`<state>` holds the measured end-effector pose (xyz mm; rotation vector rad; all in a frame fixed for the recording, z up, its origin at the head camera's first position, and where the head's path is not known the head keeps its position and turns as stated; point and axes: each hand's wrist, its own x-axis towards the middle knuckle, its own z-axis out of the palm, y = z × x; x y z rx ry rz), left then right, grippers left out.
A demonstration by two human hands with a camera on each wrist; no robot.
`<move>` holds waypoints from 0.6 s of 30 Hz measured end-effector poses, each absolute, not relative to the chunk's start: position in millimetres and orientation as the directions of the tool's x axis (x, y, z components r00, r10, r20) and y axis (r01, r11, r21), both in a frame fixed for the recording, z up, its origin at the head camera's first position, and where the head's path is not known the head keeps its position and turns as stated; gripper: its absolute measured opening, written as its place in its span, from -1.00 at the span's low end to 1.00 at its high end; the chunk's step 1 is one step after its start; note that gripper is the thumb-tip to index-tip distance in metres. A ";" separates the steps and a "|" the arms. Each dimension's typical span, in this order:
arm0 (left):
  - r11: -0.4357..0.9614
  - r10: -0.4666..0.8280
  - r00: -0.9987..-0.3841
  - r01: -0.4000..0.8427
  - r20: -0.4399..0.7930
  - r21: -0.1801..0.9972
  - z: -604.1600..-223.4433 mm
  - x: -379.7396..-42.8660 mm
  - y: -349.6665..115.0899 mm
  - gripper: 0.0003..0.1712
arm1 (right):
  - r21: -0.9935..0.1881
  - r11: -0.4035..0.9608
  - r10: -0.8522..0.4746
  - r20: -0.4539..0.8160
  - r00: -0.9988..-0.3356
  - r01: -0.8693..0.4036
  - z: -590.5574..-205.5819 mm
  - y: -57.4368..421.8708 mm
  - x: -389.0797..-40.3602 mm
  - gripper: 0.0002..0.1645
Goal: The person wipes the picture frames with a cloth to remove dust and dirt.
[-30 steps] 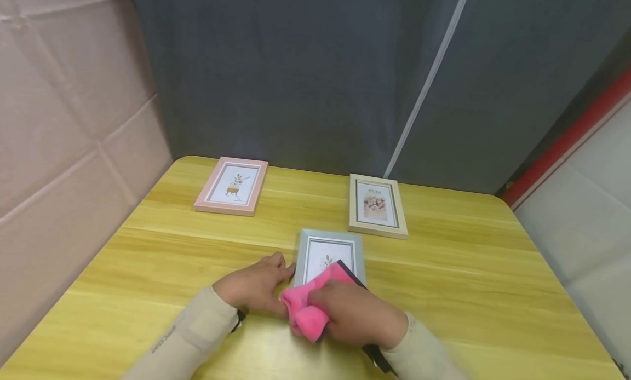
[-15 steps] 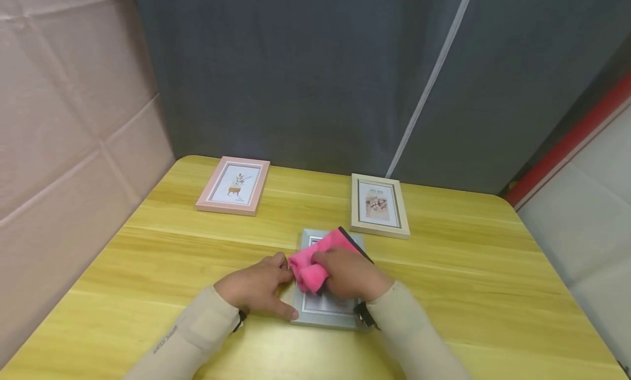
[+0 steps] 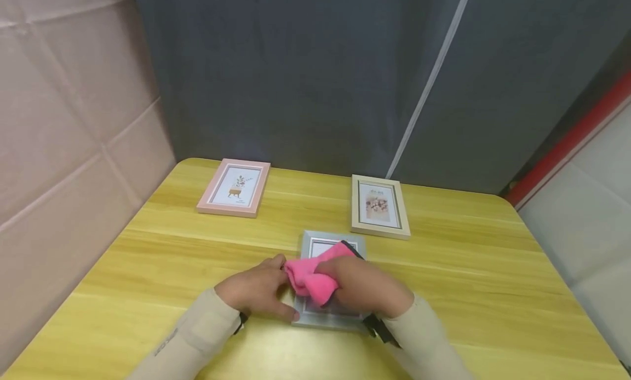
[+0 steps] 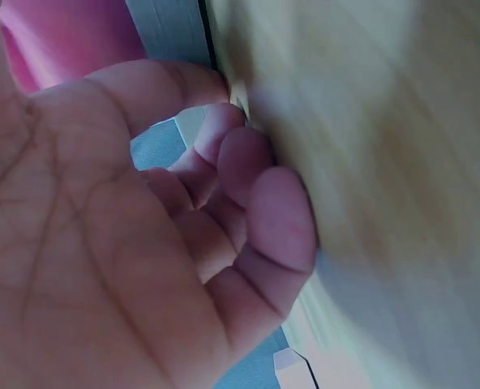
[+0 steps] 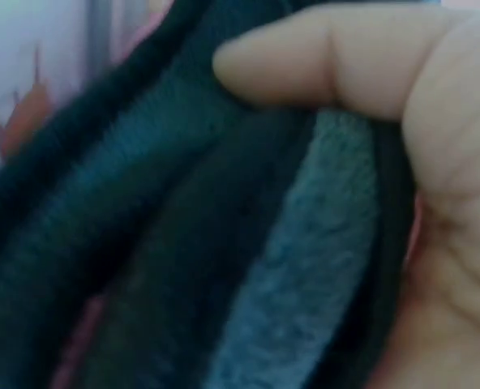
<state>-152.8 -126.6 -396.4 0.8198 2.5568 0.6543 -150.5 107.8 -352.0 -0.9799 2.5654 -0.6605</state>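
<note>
A grey-blue picture frame (image 3: 333, 321) lies flat on the wooden table near the front middle, its picture partly covered by a pink cloth. My right hand (image 3: 367, 284) grips this folded cloth (image 3: 315, 278) over the middle of the frame. The right wrist view shows the thumb pressed on the cloth's grey side (image 5: 305, 243) and dark edging. My left hand (image 3: 256, 292) rests at the frame's left edge, with the thumb at its near left corner. Its fingers (image 4: 280, 219) bend loosely down to the tabletop in the left wrist view.
A pink picture frame (image 3: 203, 207) lies at the back left of the table (image 3: 493, 292). The cream picture frame (image 3: 405, 226) is at the back right. Behind the table rises a dark panel (image 3: 296, 73), with a pale wall covering (image 3: 74, 122) on the left.
My right hand carried the cloth from the frame's near end up toward its far end, then slightly back to the middle. My left hand stays at the left edge.
</note>
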 end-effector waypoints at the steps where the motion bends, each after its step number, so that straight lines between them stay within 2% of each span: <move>1: 0.720 0.616 -0.761 0.438 -0.205 0.538 -396.5 -152.5 -126.3 -0.15 | -0.525 0.646 -0.706 -0.133 -0.696 -0.554 -350.3 108.9 -145.1 -0.67; 4: 0.719 0.613 -0.763 0.430 -0.207 0.546 -396.5 -152.0 -126.1 -0.01 | -0.495 0.608 -0.762 -0.144 -0.632 -0.621 -349.2 108.8 -130.4 -0.64; 6: 0.722 0.613 -0.763 0.436 -0.206 0.537 -396.3 -151.9 -126.3 0.12 | -0.465 0.601 -0.776 -0.145 -0.613 -0.650 -352.2 105.8 -124.1 -0.65; 11: 0.717 0.619 -0.760 0.444 -0.199 0.537 -395.7 -152.5 -127.3 0.11 | -0.394 0.655 -0.738 -0.148 -0.659 -0.645 -361.3 97.2 -126.3 -0.69; 13: 0.706 0.627 -0.755 0.447 -0.192 0.549 -395.9 -153.0 -127.7 -0.03 | -0.380 0.679 -0.716 -0.155 -0.681 -0.628 -363.1 95.2 -133.4 -0.72; 16: 0.696 0.633 -0.752 0.449 -0.184 0.560 -396.9 -153.7 -128.1 -0.34 | -0.375 0.710 -0.684 -0.164 -0.711 -0.597 -364.4 93.5 -147.3 -0.76; 18: 0.696 0.637 -0.749 0.456 -0.183 0.554 -397.6 -154.2 -128.3 -0.46 | -0.375 0.736 -0.655 -0.186 -0.732 -0.564 -364.7 92.9 -156.6 -0.74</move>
